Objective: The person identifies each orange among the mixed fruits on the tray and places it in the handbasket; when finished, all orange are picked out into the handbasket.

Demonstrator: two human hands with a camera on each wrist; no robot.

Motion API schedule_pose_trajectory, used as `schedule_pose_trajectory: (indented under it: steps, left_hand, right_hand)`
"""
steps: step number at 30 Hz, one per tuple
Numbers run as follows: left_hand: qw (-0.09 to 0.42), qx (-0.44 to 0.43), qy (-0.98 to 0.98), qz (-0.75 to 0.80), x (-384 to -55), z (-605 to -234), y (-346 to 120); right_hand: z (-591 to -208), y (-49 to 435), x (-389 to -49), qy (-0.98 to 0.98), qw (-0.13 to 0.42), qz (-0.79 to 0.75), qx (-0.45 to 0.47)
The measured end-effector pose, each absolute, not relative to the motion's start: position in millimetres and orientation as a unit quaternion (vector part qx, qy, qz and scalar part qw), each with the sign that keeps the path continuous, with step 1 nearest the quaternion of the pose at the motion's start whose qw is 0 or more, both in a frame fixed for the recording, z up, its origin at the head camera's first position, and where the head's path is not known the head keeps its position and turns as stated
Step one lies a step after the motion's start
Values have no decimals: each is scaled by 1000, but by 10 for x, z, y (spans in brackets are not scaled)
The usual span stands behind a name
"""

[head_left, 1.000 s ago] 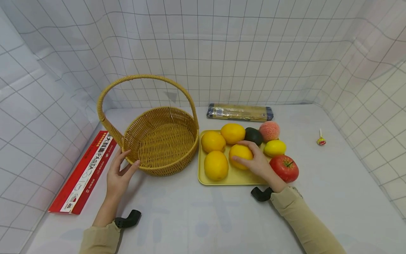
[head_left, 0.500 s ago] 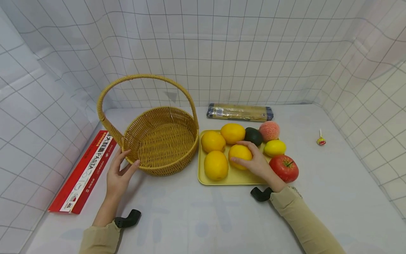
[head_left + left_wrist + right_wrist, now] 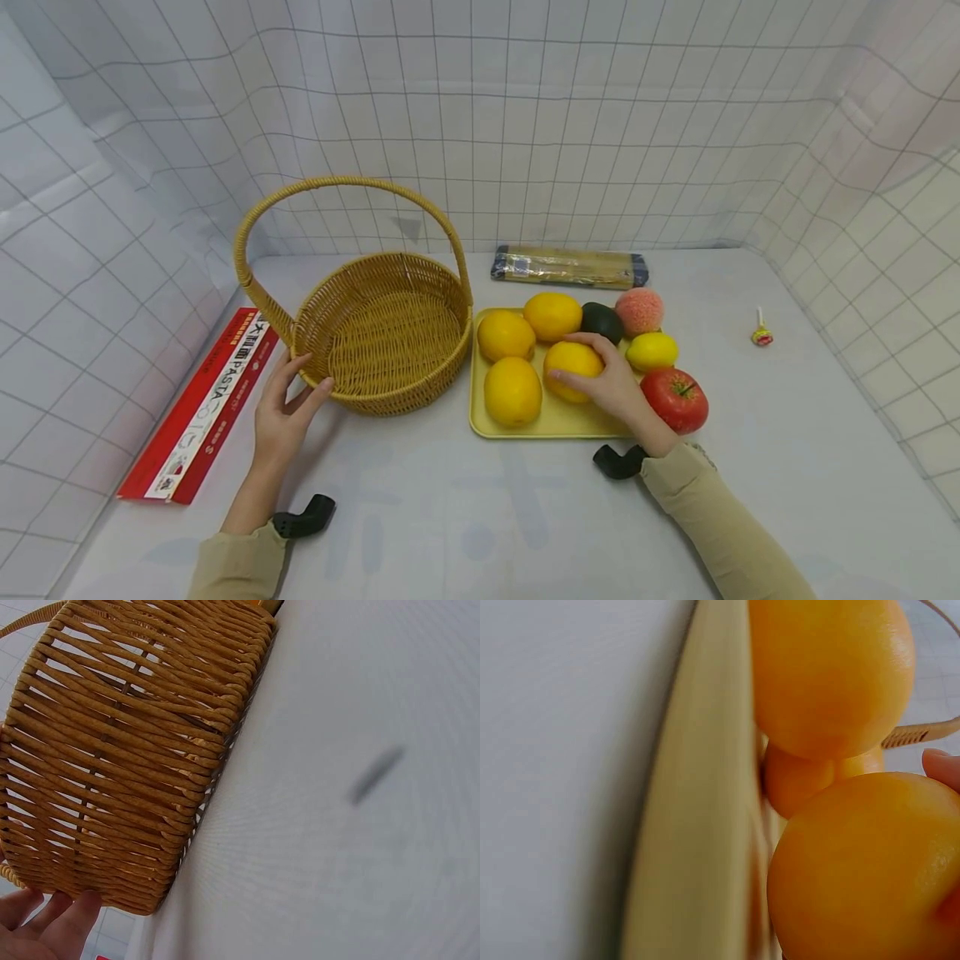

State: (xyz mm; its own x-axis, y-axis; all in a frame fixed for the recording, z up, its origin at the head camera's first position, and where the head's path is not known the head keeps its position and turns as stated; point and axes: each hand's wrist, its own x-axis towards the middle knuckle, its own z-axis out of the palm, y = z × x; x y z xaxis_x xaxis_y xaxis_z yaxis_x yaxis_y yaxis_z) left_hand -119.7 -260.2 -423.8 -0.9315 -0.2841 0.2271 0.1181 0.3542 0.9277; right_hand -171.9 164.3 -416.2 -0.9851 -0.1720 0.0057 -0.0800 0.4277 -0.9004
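My left hand (image 3: 279,421) grips the near left rim of a round wicker basket (image 3: 390,392) with a tall hooped handle. The left wrist view shows fingers (image 3: 71,922) against the basket's woven side (image 3: 112,765). On a yellow tray (image 3: 577,427), my right hand (image 3: 611,385) has its thumb and fingers curled round an orange (image 3: 572,367). That orange (image 3: 870,870) looms large in the right wrist view, with a fingertip (image 3: 941,766) at its edge. Beside it on the tray lie more orange-yellow fruits (image 3: 513,392), one of them further back (image 3: 553,315).
A dark green avocado-like fruit (image 3: 602,322), a pink peach (image 3: 640,311), a lemon (image 3: 652,352) and a red tomato (image 3: 675,400) crowd the tray's right side. Behind lies a wrapped pasta pack (image 3: 570,267). A red pasta box (image 3: 198,408) is left; a lollipop (image 3: 761,336) lies right.
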Motion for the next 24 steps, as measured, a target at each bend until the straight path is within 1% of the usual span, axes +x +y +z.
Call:
schedule_pose_trajectory:
  steps: [5, 8, 11, 19, 24]
  left_hand:
    - [186, 43, -801, -568, -1194, -4250, -2606]
    - [190, 33, -802, -566, -1202, -4257, -2609]
    - [191, 27, -803, -564, -1213, -4264, -2616]
    - [183, 32, -792, -581, -1219, -4250, -2627]
    - [185, 28, -792, -581, -1156, -4145, -2556]
  right_hand:
    - [-3970, 1622, -1683, 836, 25, -543, -74]
    - [-3811, 1576, -1683, 817, 7, -570, -90]
    - [-3637, 1478, -1695, 800, 2, -589, -113]
    - [-3205, 969, -1810, 781, 33, -600, -168]
    - [-3117, 553, -1931, 759, 62, -621, -188]
